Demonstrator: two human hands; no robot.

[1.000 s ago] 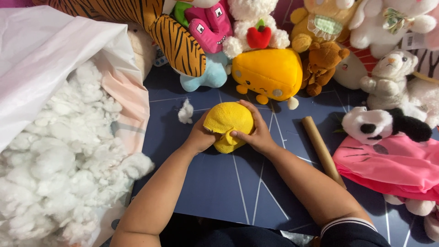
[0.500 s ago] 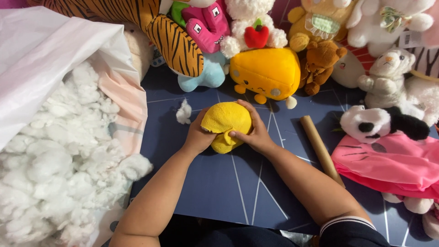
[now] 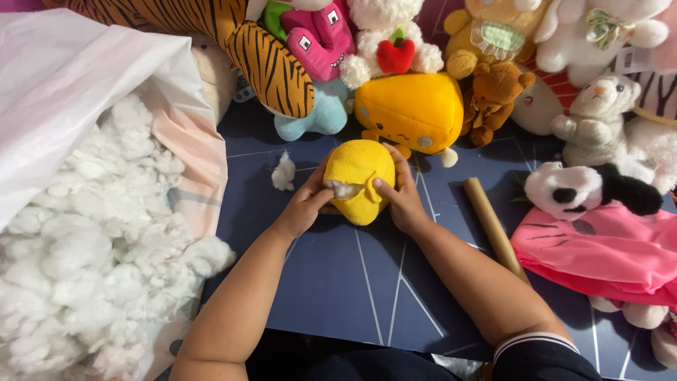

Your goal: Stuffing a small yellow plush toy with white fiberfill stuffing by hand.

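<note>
A small yellow plush toy [image 3: 360,169] rests on the dark blue cutting mat [image 3: 338,282], held between both hands. White stuffing shows at an opening on its near left side. My left hand [image 3: 307,204] grips the toy's left side with the thumb at the stuffing. On the toy's right side, my right hand [image 3: 398,194] holds it with the thumb pressing near the opening. A small loose tuft of stuffing [image 3: 283,173] lies on the mat just left of the hands.
A big white bag of stuffing [image 3: 84,240] fills the left. Several plush toys line the back: a tiger [image 3: 271,63], a yellow block toy [image 3: 412,109], a brown bear [image 3: 493,99]. A cardboard tube [image 3: 493,226], a pink fabric piece [image 3: 599,254] and a panda toy [image 3: 585,187] lie right.
The toy has been turned a little so its opening with white stuffing now shows. Both hands stay on it in nearly the same place.
</note>
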